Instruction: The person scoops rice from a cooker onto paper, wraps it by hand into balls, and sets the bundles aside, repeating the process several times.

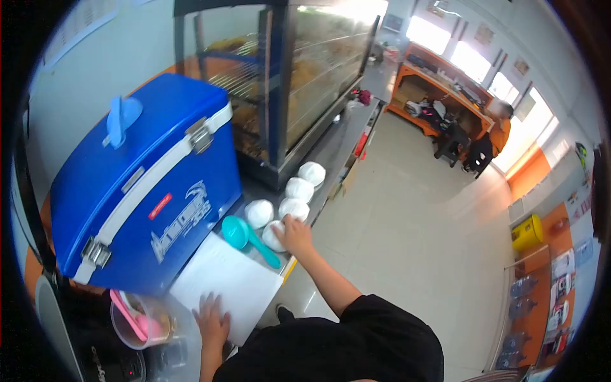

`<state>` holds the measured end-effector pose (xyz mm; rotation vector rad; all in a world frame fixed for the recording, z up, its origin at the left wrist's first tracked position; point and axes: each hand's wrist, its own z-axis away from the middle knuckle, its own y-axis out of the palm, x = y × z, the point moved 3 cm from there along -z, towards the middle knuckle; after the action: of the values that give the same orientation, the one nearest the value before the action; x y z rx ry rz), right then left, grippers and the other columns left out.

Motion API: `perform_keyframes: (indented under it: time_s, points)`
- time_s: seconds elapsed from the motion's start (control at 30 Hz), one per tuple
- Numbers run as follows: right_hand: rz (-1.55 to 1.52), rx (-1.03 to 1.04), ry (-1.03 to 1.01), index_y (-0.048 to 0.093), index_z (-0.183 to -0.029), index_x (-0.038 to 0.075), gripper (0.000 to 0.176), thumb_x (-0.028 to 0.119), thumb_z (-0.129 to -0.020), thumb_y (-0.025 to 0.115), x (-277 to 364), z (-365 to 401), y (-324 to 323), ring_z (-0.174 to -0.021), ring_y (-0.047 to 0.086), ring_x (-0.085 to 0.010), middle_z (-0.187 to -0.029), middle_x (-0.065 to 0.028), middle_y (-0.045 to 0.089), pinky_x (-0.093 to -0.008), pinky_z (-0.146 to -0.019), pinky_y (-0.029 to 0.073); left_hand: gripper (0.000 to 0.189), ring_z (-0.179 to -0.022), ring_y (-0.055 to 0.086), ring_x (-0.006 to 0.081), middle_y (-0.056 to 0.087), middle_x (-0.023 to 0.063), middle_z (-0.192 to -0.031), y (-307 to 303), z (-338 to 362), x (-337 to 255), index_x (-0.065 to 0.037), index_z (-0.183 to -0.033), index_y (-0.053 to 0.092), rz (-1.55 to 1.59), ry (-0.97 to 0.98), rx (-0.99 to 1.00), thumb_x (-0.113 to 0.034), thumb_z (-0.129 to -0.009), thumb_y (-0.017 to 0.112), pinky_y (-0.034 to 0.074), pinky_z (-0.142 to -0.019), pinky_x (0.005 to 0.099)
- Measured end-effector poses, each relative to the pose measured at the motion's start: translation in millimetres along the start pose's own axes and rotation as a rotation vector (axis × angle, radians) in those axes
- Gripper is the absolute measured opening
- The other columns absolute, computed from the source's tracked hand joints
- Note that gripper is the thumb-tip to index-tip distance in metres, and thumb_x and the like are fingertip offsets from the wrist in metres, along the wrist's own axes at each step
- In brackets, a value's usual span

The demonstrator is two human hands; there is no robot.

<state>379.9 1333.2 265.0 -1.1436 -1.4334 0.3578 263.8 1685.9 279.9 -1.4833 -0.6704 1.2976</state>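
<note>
My right hand has its fingers curled over a round white wrapped bundle near the counter's edge. Several similar bundles stand in a line beyond it, including one at the far end, and another bundle sits to the left. Between the bundles and my body lies a teal scoop, its handle pointing toward the counter edge. My left hand rests with fingers spread on a stack of white paper sheets. What the bundles contain is hidden.
A big blue cooler box with white bands stands at the left, close to the paper. Behind it is a glass food display case. A clear tub holds a pink utensil. Across the room a person sits near an orange desk.
</note>
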Motion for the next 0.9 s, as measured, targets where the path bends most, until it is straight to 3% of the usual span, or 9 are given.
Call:
perform_keyframes:
  time_s: [0.17,0.3,0.33,0.4,0.5,0.67,0.73,0.8,0.9]
  points:
    - [0.231,-0.11,-0.311,0.066,-0.097,0.013,0.032,0.038,-0.077,0.07,59,10,-19,-0.095,0.054,-0.0283,-0.103,-0.0083,0.059,-0.0458,-0.072,0.041,0.06,-0.144,0.022,0.0344,0.031,0.011,-0.153,9,-2,3,-0.013,-0.143,0.043,-0.093,0.047,-0.095,-0.031,-0.087,0.058,0.009,-0.111,0.067]
    - [0.623,0.181,-0.342,0.061,-0.118,0.008,0.054,0.047,-0.08,0.061,72,17,38,-0.115,0.049,-0.0416,-0.122,-0.0168,0.055,-0.0658,-0.089,0.039,0.065,-0.145,0.023,0.0327,0.03,0.01,-0.155,16,2,15,-0.016,-0.147,0.035,-0.052,0.047,-0.151,-0.035,-0.089,0.057,0.007,-0.109,0.0707]
    - [0.829,0.016,-0.505,0.062,-0.115,0.005,0.054,0.046,-0.079,0.06,52,15,66,-0.115,0.05,-0.0403,-0.122,-0.0163,0.055,-0.0642,-0.084,0.042,0.066,-0.145,0.021,0.0318,0.026,0.0091,-0.156,10,6,18,-0.017,-0.148,0.033,0.033,0.049,-0.151,-0.037,-0.091,0.057,0.008,-0.108,0.0708]
    - [0.819,0.101,-0.374,0.064,-0.111,0.01,0.047,0.045,-0.079,0.061,66,1,63,-0.115,0.05,-0.0382,-0.12,-0.0134,0.057,-0.0613,-0.079,0.046,0.062,-0.146,0.019,0.0303,0.021,0.008,-0.158,-19,13,20,-0.018,-0.149,0.032,0.124,0.129,-0.118,-0.033,-0.093,0.054,0.011,-0.108,0.0712]
    - [0.951,0.08,-0.431,0.06,-0.119,0.006,0.071,0.064,-0.076,0.062,62,-10,75,-0.12,0.044,-0.0408,-0.123,-0.0112,0.056,-0.0626,-0.082,0.045,0.059,-0.146,0.019,0.0271,0.025,0.0056,-0.156,-66,57,47,-0.021,-0.147,0.035,0.106,0.197,-0.287,-0.027,-0.092,0.055,0.013,-0.11,0.0685]
    - [0.33,0.126,-0.339,0.061,-0.111,-0.002,0.05,0.034,-0.078,0.073,107,-4,22,-0.111,0.055,-0.0401,-0.115,-0.0212,0.061,-0.0462,-0.094,0.044,0.035,-0.121,0.053,0.0188,0.057,0.0001,-0.126,-155,168,114,-0.02,-0.12,0.061,-0.004,0.623,-0.724,-0.015,-0.086,0.064,0.038,-0.104,0.0526]
    - [0.094,-0.108,-0.39,0.052,-0.125,-0.006,0.046,0.023,-0.091,0.062,90,10,8,-0.098,0.062,-0.0356,-0.108,-0.0228,0.064,-0.0425,-0.088,0.048,0.027,-0.104,0.059,0.0153,0.061,-0.0044,-0.111,-199,230,152,-0.021,-0.105,0.068,-0.073,0.596,-0.967,-0.015,-0.08,0.071,0.045,-0.093,0.0398]
    - [-0.289,-0.001,0.117,0.04,-0.137,-0.002,0.049,0.023,-0.097,0.056,152,61,-34,-0.09,0.06,-0.0229,-0.103,-0.0163,0.062,-0.0368,-0.077,0.049,0.025,-0.103,0.058,0.0144,0.06,-0.0052,-0.11,-236,298,193,-0.024,-0.099,0.069,-0.263,0.447,-1.141,-0.016,-0.076,0.075,0.043,-0.084,0.0367]
    - [-0.262,-0.345,0.031,0.042,-0.137,0.001,0.048,0.028,-0.098,0.052,210,110,-70,-0.091,0.06,-0.0212,-0.107,-0.016,0.062,-0.0333,-0.074,0.05,0.011,-0.083,0.05,0.0223,0.05,-0.0021,-0.092,-259,378,275,-0.023,-0.088,0.06,-0.518,0.231,-1.61,-0.022,-0.079,0.068,0.037,-0.072,0.0395]
